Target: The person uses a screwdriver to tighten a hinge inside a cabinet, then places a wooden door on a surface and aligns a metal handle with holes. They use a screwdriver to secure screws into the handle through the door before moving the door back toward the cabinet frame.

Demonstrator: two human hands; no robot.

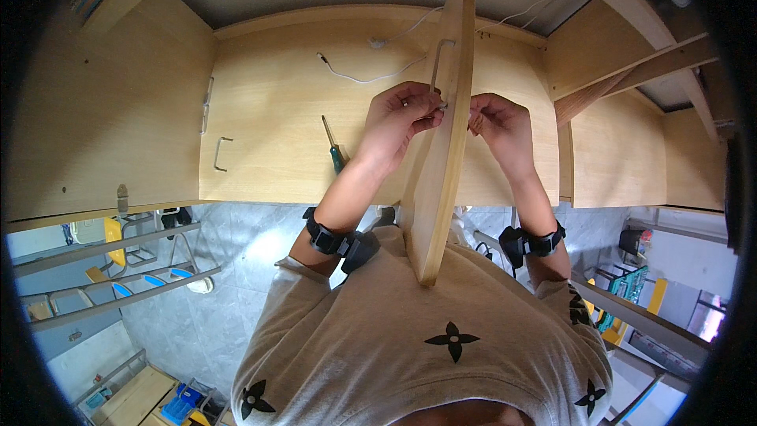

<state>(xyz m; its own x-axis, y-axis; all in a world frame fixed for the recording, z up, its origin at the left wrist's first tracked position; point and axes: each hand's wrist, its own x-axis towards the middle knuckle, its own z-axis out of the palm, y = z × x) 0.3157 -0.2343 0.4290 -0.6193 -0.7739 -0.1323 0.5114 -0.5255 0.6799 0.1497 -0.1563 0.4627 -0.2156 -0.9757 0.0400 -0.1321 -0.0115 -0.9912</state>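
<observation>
From over here I can see a flat wooden board [441, 166] standing on its thin edge, right between the two grips. The left grip [394, 118] is pinched on the near end of a thin metal handle [435, 67], which sits against the board's left side. The right grip [506, 122] has its fingers curled in close to the board's other side, but I can't tell if they are pinching anything (something tiny could be hiding in there). I think the board could tip over, because it is on a skinny edge and both grips are busy near one spot. The handle might go crooked, too, if the left grip slips. If the board fell to the left, it might hit the screwdriver [335, 156] on the tabletop [268, 110], just left of the left grip. The board's long way runs from near the person's tummy, between the grips, to far past them, with its far end a bit to the right. The handle's long way goes about the same, from the left grip out toward the board's far end.
</observation>
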